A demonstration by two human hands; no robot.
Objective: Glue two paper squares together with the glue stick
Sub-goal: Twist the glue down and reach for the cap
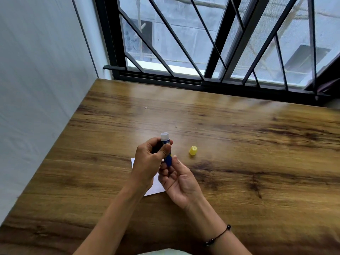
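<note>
wood-grain table (239, 144) under a window, black slanted window bars (211, 43), plain white wall (36, 80) on the left, grey building (184, 24) outside

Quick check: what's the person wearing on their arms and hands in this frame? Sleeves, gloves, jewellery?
Both forearms are bare: no sleeves and no gloves. The left hand shows no rings or watch. The right hand is bare too, and its wrist carries a thin dark cord bracelet with small dark beads.
</note>
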